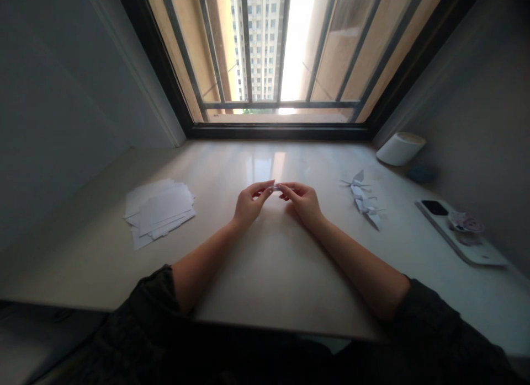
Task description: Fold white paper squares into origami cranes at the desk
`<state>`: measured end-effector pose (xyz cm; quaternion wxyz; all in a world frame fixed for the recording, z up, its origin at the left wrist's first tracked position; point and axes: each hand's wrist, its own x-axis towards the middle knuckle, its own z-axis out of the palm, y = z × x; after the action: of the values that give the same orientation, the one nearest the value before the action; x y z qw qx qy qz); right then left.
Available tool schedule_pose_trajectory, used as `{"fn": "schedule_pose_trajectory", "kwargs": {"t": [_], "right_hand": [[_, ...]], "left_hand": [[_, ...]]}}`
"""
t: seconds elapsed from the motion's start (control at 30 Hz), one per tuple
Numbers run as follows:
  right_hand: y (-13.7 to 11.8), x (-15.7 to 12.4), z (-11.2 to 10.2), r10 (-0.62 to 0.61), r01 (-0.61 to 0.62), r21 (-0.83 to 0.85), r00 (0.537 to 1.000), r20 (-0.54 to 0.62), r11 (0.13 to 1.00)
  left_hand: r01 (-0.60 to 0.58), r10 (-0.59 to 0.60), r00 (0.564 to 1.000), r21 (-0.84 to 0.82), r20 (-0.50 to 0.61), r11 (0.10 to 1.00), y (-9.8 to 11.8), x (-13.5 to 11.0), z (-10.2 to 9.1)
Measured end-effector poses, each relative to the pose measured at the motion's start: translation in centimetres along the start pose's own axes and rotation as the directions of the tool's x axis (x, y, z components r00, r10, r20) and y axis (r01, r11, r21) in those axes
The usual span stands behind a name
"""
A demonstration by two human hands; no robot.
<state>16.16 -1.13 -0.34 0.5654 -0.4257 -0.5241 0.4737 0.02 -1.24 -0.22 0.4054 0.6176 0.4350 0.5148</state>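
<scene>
My left hand (pixel 249 202) and my right hand (pixel 303 199) meet above the middle of the pale table (pixel 273 263), fingertips together. Both pinch a small folded piece of white paper (pixel 275 187) held between them, just above the tabletop. Most of that paper is hidden by the fingers. A loose stack of white paper sheets (pixel 159 211) lies to the left of my left hand. Two folded paper cranes (pixel 363 197) lie to the right of my right hand.
A phone (pixel 459 230) with a round grip on its back lies at the far right. A white roll (pixel 400 148) and a dark blue object (pixel 420 173) sit in the back right corner. A barred window (pixel 277 59) closes the table's far edge.
</scene>
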Motion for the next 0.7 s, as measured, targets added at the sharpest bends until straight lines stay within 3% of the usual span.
{"fn": "schedule_pose_trajectory", "kwargs": {"t": [0.7], "right_hand": [[-0.51, -0.24, 0.32, 0.039, -0.039, -0.022, 0.999, -0.019, 0.999]], "left_hand": [[-0.074, 0.073, 0.995, -0.016, -0.072, 0.997, 0.50, -0.13, 0.10]]}}
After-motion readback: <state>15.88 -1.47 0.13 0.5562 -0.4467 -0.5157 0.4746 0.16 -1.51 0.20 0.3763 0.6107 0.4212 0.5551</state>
